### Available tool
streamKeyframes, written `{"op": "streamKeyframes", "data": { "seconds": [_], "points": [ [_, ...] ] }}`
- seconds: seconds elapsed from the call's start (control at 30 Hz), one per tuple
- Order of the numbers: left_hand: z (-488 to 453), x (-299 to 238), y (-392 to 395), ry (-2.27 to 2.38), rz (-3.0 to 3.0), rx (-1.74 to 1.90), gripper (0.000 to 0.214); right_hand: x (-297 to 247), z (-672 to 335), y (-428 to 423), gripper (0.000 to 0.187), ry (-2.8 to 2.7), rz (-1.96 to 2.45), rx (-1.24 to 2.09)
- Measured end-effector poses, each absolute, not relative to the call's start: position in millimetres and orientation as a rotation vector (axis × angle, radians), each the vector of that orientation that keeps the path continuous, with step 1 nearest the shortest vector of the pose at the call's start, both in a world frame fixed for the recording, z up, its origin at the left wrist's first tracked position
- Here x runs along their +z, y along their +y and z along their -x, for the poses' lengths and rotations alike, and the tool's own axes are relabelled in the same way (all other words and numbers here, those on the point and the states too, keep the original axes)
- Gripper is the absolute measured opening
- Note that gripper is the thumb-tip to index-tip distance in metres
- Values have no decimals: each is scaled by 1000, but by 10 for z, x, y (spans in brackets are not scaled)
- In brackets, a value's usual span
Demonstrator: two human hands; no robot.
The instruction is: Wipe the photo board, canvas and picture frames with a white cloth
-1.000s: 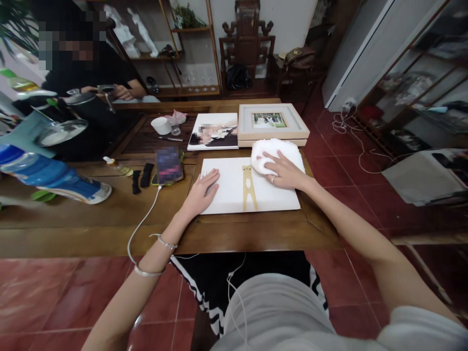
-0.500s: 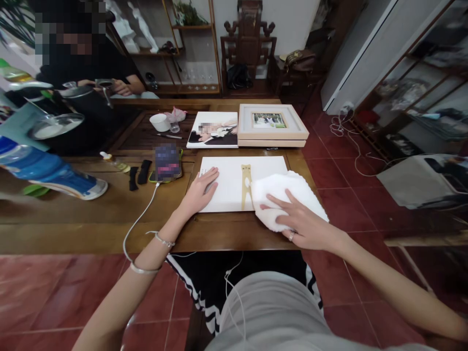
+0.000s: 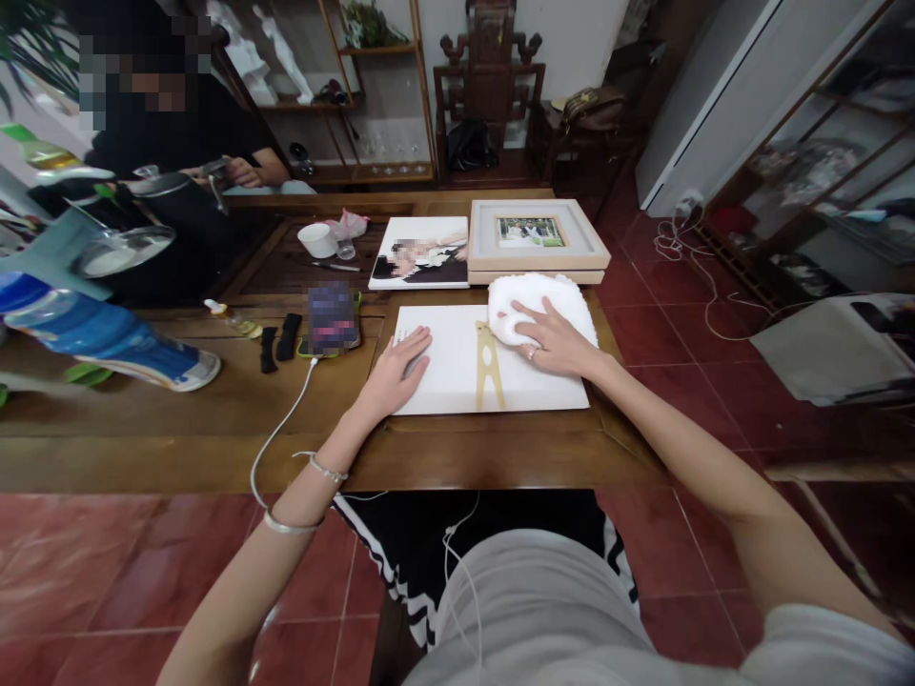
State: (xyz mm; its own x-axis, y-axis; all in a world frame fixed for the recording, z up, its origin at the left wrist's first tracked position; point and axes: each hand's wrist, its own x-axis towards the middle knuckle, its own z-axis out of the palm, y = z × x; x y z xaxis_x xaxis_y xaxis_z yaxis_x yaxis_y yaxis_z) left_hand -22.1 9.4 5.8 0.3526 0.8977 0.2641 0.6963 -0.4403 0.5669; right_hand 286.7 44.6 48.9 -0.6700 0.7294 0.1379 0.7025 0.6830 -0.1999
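A white board (image 3: pixel 457 376) with a gold clip-shaped mark (image 3: pixel 487 367) lies flat on the wooden table (image 3: pixel 214 419) in front of me. My left hand (image 3: pixel 396 367) rests flat on its left edge, fingers stretched out. My right hand (image 3: pixel 554 335) presses a white folded cloth (image 3: pixel 533 295) onto the board's far right corner, fingers spread over the cloth.
Behind the board lie a photo print (image 3: pixel 421 250) and a framed picture (image 3: pixel 536 238). A phone (image 3: pixel 330 319) on a white cable, two black clips, a white cup (image 3: pixel 318 240) and a blue bottle (image 3: pixel 100 333) sit to the left. Another person sits across at far left.
My right hand slid the cloth from the board's near right corner back up to its far right corner. My left hand has stayed where it was.
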Motion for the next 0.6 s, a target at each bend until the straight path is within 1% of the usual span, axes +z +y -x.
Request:
{"op": "streamKeyframes", "data": {
  "seconds": [0.13,0.3,0.4,0.5,0.6],
  "points": [
    [224,44,100,1401,-2268,794,44,480,-2865,127,25,-2710,1085,175],
    [221,42,99,1408,-2262,793,44,571,-2932,-571,20,-2785,989,296],
    [219,49,94,1405,-2260,796,44,635,-2970,-818,18,-2832,948,360],
    [220,51,95,1408,-2258,801,44,652,-2988,-756,17,-2837,894,403],
    [224,49,101,1408,-2256,792,45,621,-2977,-428,18,-2802,913,386]
  ]
}}
